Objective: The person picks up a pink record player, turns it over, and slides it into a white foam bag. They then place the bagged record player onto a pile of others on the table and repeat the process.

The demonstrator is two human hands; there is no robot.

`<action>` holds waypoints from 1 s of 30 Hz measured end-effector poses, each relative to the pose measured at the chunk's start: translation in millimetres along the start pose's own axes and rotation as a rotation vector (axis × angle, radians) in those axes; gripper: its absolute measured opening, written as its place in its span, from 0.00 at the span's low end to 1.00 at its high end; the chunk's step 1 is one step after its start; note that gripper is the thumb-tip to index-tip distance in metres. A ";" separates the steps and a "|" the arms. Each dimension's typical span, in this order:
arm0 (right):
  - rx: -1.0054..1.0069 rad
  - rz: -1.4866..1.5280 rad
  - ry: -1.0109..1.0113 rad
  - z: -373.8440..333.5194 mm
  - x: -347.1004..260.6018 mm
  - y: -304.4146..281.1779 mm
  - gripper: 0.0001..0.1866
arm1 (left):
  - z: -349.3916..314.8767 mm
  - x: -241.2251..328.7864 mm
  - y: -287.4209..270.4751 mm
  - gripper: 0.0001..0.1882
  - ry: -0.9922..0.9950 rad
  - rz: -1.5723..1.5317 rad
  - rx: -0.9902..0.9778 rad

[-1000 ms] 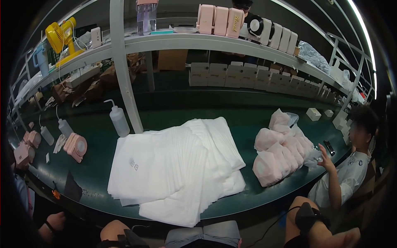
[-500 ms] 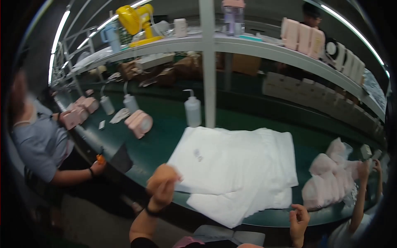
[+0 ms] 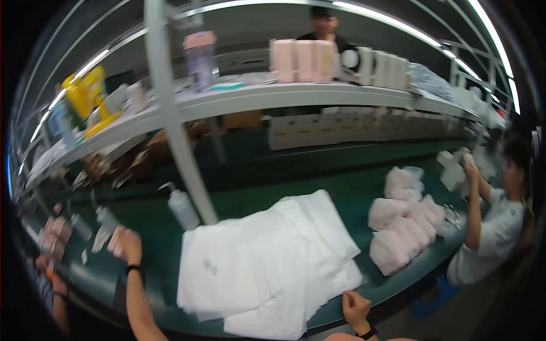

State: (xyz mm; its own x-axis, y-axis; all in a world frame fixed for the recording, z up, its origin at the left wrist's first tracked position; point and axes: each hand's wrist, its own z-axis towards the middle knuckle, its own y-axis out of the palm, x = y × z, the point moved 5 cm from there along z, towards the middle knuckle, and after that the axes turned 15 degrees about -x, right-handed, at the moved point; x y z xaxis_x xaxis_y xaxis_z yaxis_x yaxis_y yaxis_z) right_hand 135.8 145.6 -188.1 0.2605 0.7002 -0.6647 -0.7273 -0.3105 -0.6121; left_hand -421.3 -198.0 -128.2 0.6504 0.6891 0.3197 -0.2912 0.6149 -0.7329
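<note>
My left hand point(image 3: 131, 249) reaches out to the left and closes round a pink rounded device point(image 3: 115, 245), covering most of it. Motion blurs the grip a little. A stack of white plastic bags point(image 3: 256, 256), overlapping and slightly fanned, lies on the green table in front of me. By the stack's near right corner is my right hand point(image 3: 356, 310), its fingers curled together, with nothing seen in them. To the right of the stack sits a pile of pink devices wrapped in translucent bags point(image 3: 406, 227).
A white squeeze bottle point(image 3: 183, 208) stands behind the bags beside a metal post point(image 3: 179, 142). More bottles and pink devices point(image 3: 55, 236) are at far left, near a co-worker's hand. Another person point(image 3: 489, 227) works at the right. A shelf point(image 3: 318, 94) spans the back.
My view has swung right. My left hand has gone from beside the white bags to the pink device on the left and closed on it. My right hand stays near the table edge.
</note>
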 end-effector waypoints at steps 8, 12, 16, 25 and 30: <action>-0.066 -0.009 0.032 13.1 16.6 -19.9 0.03 | -89.8 -129.6 20.9 0.27 0.178 -0.302 -0.044; -0.045 -0.001 0.028 18.2 14.6 -9.4 0.03 | -89.8 -123.5 -5.9 0.28 0.149 -0.389 -0.046; -0.016 0.002 -0.003 19.2 19.9 -13.3 0.03 | -63.5 -38.4 -45.1 0.29 0.135 -0.474 -0.048; -0.066 0.035 -0.072 7.6 24.6 -34.1 0.04 | -126.6 109.9 -146.7 0.31 0.065 -0.636 -0.028; -0.149 0.080 -0.045 -0.7 19.6 -32.8 0.02 | -172.6 208.8 -178.7 0.35 -0.019 -0.676 0.058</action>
State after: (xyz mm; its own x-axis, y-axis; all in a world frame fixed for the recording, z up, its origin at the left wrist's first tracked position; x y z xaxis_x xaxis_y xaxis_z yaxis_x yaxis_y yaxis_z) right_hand 165.1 169.1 -181.3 0.1750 0.6963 -0.6960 -0.6412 -0.4558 -0.6173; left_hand -112.4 -230.3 -34.1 0.6905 0.1519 0.7072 0.1381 0.9320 -0.3350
